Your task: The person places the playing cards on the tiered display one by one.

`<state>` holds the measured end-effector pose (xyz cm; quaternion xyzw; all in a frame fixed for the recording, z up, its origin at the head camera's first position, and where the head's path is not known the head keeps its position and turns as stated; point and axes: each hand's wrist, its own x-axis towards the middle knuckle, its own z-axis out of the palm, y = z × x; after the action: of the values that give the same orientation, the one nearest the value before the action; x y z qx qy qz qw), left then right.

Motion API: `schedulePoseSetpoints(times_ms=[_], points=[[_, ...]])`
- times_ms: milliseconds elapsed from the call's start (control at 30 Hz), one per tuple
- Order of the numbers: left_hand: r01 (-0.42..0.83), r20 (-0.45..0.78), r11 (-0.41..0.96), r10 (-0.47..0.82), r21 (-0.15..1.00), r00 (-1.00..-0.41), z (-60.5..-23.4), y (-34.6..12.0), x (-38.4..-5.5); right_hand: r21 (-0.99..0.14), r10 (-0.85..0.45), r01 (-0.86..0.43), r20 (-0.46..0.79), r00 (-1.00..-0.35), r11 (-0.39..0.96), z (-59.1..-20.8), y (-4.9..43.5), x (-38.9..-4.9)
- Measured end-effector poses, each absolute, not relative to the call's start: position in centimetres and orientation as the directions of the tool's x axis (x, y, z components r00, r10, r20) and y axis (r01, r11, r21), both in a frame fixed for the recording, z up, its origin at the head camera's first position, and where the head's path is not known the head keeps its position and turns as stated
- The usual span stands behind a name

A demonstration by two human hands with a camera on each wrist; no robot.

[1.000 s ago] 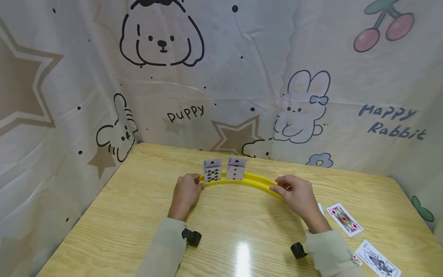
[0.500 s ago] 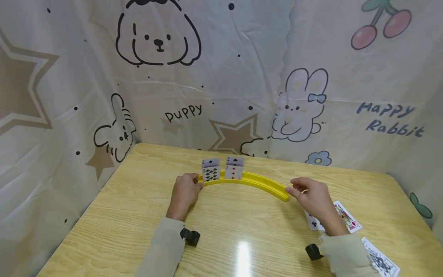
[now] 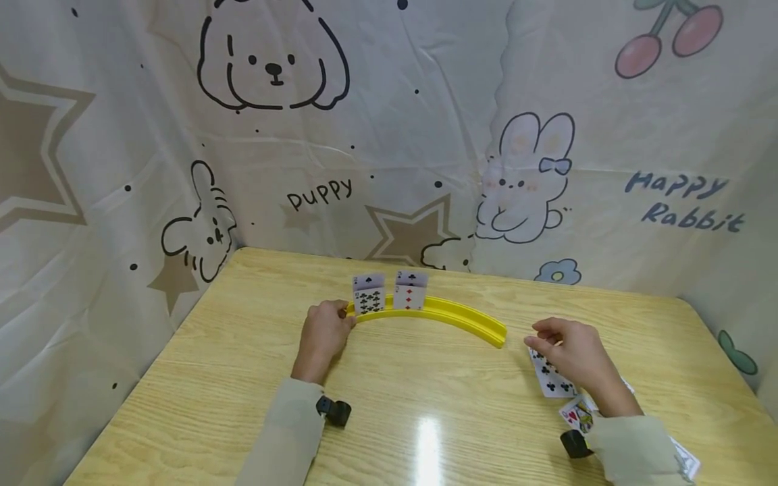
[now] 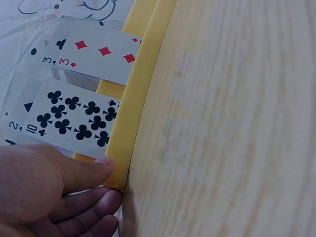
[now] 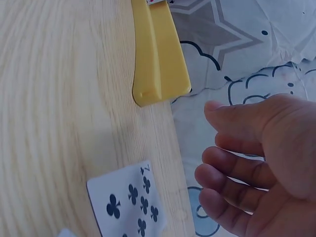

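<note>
A curved yellow playing card holder stands on the table. Near its left end is a ten of clubs with a two of spades behind it; a three of diamonds stands beside that pair, a black three behind it. My left hand pinches the holder's left end, thumb on the front wall. To the right of the holder, my right hand hovers with loosely bent fingers and holds nothing. Partly under it in the head view lies a seven of clubs, face up.
A queen card lies near the right wrist, partly covered by the sleeve and wrist camera. Another card shows at the right sleeve's edge. A printed curtain hangs behind the wooden table.
My right hand has let go of the holder's right end and moved right, over the loose cards. The left hand has kept its grip on the left end.
</note>
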<state>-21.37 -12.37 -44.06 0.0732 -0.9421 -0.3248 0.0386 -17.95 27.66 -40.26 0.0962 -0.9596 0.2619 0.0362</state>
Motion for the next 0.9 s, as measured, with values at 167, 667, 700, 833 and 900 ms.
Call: schedulePoseSetpoints(times_ms=[167, 667, 700, 833, 900], points=[[-0.113, 0.024, 0.775, -0.163, 0.621, -0.986, -44.0, -12.5, -21.4, -0.476, -0.16, -0.182, 0.086, -0.983, 0.861, -40.3, 28.2, -18.0], [-0.102, 0.035, 0.768, -0.16, 0.633, -0.987, -44.1, -12.5, -21.3, -0.477, -0.12, -0.082, -0.049, -0.992, 0.875, -41.2, 30.3, -17.9], [-0.1, 0.037, 0.766, -0.159, 0.635, -0.987, -44.1, -12.5, -21.3, -0.472, -0.119, -0.081, -0.052, -0.992, 0.878, -41.3, 30.4, -17.9], [-0.096, 0.038, 0.764, -0.156, 0.638, -0.987, -44.1, -12.5, -21.3, -0.447, -0.116, -0.075, -0.065, -0.991, 0.891, -41.7, 30.9, -18.2], [-0.097, 0.035, 0.762, -0.155, 0.64, -0.987, -44.1, -12.5, -21.3, -0.434, -0.115, -0.073, -0.071, -0.991, 0.898, -41.8, 31.1, -18.4]])
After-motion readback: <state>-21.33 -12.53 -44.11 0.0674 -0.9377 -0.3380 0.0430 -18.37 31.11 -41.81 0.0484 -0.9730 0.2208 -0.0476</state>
